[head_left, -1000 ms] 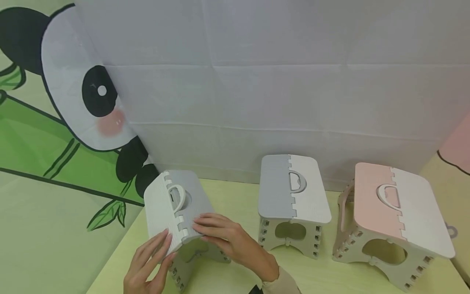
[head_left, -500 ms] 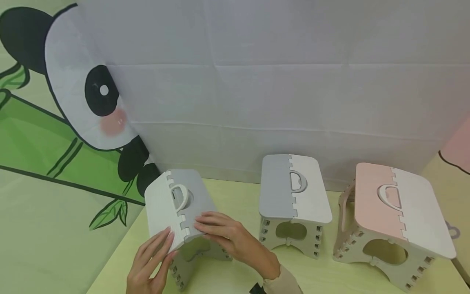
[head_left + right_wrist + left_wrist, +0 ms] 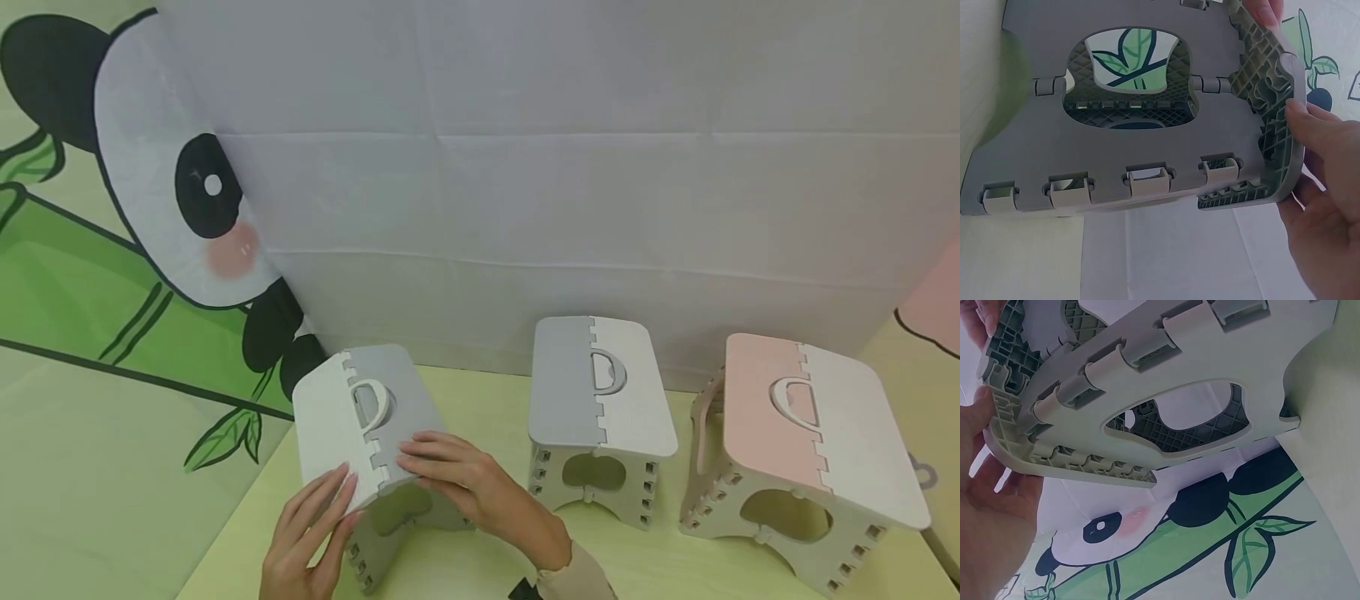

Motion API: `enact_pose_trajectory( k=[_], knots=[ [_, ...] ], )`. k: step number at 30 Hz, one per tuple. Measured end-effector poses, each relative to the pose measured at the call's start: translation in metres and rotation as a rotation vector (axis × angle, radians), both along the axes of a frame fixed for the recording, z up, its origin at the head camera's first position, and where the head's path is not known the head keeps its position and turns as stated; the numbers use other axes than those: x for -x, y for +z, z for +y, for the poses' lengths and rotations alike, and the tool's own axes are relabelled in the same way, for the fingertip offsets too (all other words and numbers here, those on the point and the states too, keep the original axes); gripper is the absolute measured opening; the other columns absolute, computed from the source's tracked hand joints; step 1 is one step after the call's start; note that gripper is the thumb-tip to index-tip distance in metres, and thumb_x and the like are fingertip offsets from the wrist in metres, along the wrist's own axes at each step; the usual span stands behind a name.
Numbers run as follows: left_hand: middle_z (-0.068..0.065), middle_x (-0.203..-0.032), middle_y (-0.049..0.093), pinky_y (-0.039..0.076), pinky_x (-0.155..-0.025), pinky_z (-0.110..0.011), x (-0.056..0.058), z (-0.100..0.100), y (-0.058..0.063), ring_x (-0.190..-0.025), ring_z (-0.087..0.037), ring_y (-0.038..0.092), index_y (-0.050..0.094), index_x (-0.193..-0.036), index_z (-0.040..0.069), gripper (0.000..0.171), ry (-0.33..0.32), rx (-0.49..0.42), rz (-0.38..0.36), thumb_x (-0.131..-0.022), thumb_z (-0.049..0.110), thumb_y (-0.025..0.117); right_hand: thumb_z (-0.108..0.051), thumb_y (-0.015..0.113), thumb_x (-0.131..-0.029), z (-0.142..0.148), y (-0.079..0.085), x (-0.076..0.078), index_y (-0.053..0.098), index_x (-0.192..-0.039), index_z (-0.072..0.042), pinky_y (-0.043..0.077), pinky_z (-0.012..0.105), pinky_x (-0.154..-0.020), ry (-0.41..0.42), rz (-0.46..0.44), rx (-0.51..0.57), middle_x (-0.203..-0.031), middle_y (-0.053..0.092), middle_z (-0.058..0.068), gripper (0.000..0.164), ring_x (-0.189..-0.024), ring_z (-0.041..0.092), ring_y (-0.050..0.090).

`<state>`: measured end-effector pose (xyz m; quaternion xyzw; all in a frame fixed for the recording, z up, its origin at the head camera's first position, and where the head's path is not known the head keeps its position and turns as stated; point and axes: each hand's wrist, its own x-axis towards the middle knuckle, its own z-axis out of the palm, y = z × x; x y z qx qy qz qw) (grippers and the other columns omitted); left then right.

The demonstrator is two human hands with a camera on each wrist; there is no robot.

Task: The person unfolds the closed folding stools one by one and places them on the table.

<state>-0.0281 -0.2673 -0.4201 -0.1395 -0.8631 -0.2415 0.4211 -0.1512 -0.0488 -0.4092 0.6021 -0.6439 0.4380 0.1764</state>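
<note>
A white-and-grey folding stool (image 3: 330, 425) stands at the left of the table in the head view, its top slightly peaked along the hinge line. My left hand (image 3: 307, 533) pinches the near edge of the white half, fingers above and thumb beneath. On the grey half lies my right hand (image 3: 472, 483), fingers across the top, while its thumb (image 3: 1310, 125) presses the rim from below. The stool's white carrying handle (image 3: 372, 406) sticks up at the seam. From beneath, the left wrist view shows the hinged leg panel (image 3: 1210, 412) with its oval opening.
A second grey-and-white folding stool (image 3: 566, 392) stands unfolded in the middle, and a pink-and-white one (image 3: 765, 400) to its right. Behind the pale yellow table (image 3: 465, 392) hangs a white cloth (image 3: 525, 200); a panda picture (image 3: 150, 192) covers the left side.
The left stool's top looks slightly flatter than a second ago, its seam and handle a little farther right. Both hands keep their hold, and the other stools stay put.
</note>
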Motion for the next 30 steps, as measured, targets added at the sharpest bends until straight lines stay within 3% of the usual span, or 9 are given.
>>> enact_pose_trajectory(
  k=[6,8,10,13,16,20,24,27,30],
  knots=[
    [-0.014,-0.128,0.058,0.030,-0.104,-0.013,-0.0025,-0.0003,-0.0002,-0.124,-0.021,0.044,0.063,-0.123,0.004,0.047,0.012,0.005,-0.064,-0.094,0.040,0.052,0.001,0.060,-0.090,-0.0013,-0.0016,0.0004,0.056,-0.130,-0.004,0.037,0.029,-0.106,-0.020,0.019,-0.008,-0.135,0.053,0.010,0.040,-0.129,0.026,0.044],
    [-0.013,-0.129,0.057,0.030,-0.104,-0.013,-0.0031,0.0000,-0.0002,-0.124,-0.022,0.044,0.063,-0.124,0.005,0.041,0.017,0.006,-0.082,-0.093,0.031,0.059,0.000,0.060,-0.090,-0.0022,-0.0021,0.0009,0.057,-0.129,-0.004,0.037,0.031,-0.106,-0.035,0.040,-0.011,-0.134,0.054,0.009,0.039,-0.128,0.026,0.044],
    [-0.012,-0.130,0.057,0.030,-0.104,-0.011,-0.0037,0.0007,0.0002,-0.124,-0.022,0.043,0.062,-0.125,0.006,0.041,0.027,-0.002,-0.105,-0.086,0.017,0.069,-0.002,0.060,-0.091,-0.0029,-0.0023,0.0013,0.058,-0.128,-0.005,0.036,0.034,-0.107,-0.055,0.069,-0.012,-0.133,0.055,0.009,0.038,-0.127,0.026,0.045],
    [-0.011,-0.132,0.056,0.029,-0.104,-0.011,-0.0041,0.0020,0.0010,-0.125,-0.022,0.042,0.061,-0.126,0.008,0.057,0.048,0.000,-0.133,-0.072,-0.004,0.075,-0.003,0.060,-0.091,-0.0034,-0.0021,0.0015,0.059,-0.128,-0.006,0.036,0.036,-0.107,-0.079,0.092,-0.008,-0.132,0.056,0.007,0.036,-0.127,0.025,0.046],
    [-0.011,-0.131,0.056,0.028,-0.104,-0.011,-0.0041,0.0028,0.0014,-0.124,-0.023,0.042,0.061,-0.126,0.007,0.062,0.052,0.002,-0.140,-0.068,-0.009,0.075,-0.004,0.060,-0.092,-0.0034,-0.0015,0.0011,0.059,-0.128,-0.006,0.037,0.036,-0.107,-0.083,0.088,-0.001,-0.132,0.056,0.007,0.036,-0.126,0.025,0.046],
    [-0.012,-0.131,0.056,0.028,-0.105,-0.012,-0.0034,0.0025,0.0008,-0.124,-0.023,0.042,0.061,-0.126,0.006,0.049,0.044,0.010,-0.117,-0.079,0.003,0.073,-0.005,0.059,-0.092,-0.0039,-0.0014,0.0008,0.059,-0.128,-0.006,0.037,0.036,-0.106,-0.089,0.093,0.003,-0.132,0.056,0.007,0.036,-0.126,0.025,0.046],
    [-0.012,-0.131,0.056,0.028,-0.106,-0.013,-0.0018,0.0025,-0.0001,-0.124,-0.022,0.042,0.060,-0.127,0.005,0.040,0.034,0.013,-0.097,-0.094,0.028,0.059,-0.007,0.060,-0.093,-0.0041,-0.0019,0.0008,0.059,-0.128,-0.007,0.037,0.036,-0.106,-0.108,0.109,-0.003,-0.132,0.056,0.006,0.035,-0.126,0.024,0.047],
    [-0.013,-0.128,0.057,0.028,-0.106,-0.014,-0.0001,0.0036,-0.0003,-0.122,-0.024,0.044,0.060,-0.126,0.004,0.047,0.030,0.019,-0.079,-0.097,0.040,0.051,-0.009,0.060,-0.093,-0.0040,-0.0013,0.0003,0.059,-0.127,-0.007,0.036,0.035,-0.107,-0.117,0.098,-0.014,-0.131,0.056,0.006,0.034,-0.126,0.024,0.046],
    [-0.013,-0.126,0.058,0.028,-0.107,-0.014,0.0008,0.0053,0.0007,-0.120,-0.026,0.045,0.062,-0.124,0.004,0.049,0.049,0.028,-0.080,-0.095,0.042,0.053,-0.010,0.061,-0.093,-0.0038,0.0005,-0.0006,0.059,-0.127,-0.007,0.036,0.034,-0.107,-0.118,0.067,-0.023,-0.131,0.056,0.005,0.034,-0.126,0.024,0.046]
  ],
)
